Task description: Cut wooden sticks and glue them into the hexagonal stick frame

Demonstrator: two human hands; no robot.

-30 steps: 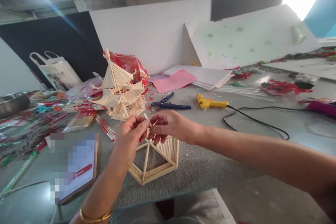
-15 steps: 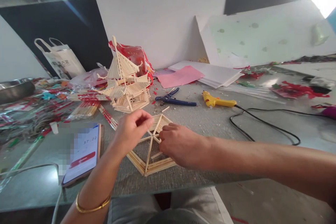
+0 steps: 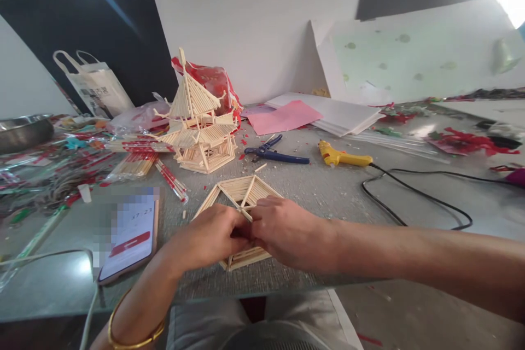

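A flat, many-sided frame of pale wooden sticks [image 3: 232, 188] lies on the table in front of me. Spokes meet at its middle, and some sections are filled with sticks laid side by side. My left hand [image 3: 213, 234] is over the frame's near left part, fingers closed. Against its fingertips, my right hand [image 3: 285, 232] is closed too, over the near right part. Whatever the fingers pinch is hidden between them. Behind the frame stands a tiered stick pavilion [image 3: 200, 136] with a pointed roof.
Beyond the frame lie blue-handled cutters [image 3: 279, 156] and a yellow glue gun [image 3: 342, 156], its black cord running right. A phone [image 3: 131, 240] lies at left, near bundled sticks [image 3: 133, 167]. Pink paper [image 3: 283, 117] and white sheets lie at the back.
My left hand has come down and toward me, from above the frame's middle to my right hand's fingertips. The right hand has stayed nearly in place. The view has shifted slightly.
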